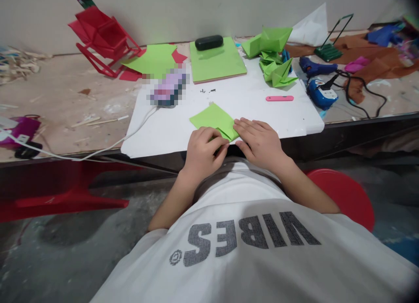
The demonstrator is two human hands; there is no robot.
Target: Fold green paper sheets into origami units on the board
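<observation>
Likely light, creasable and best held by its edges, the folded lime-green paper [212, 117] on the flat white board [160, 132] at twelve o'clock is pinched at five o'clock by the left hand [203, 148] and pressed at three by the right hand [261, 139], fingers straightened.

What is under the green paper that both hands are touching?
Under the paper is the white board, seen beyond the paper's far edges. The left hand and right hand cover parts of the near side. Anything directly beneath is hidden by the paper itself.
</observation>
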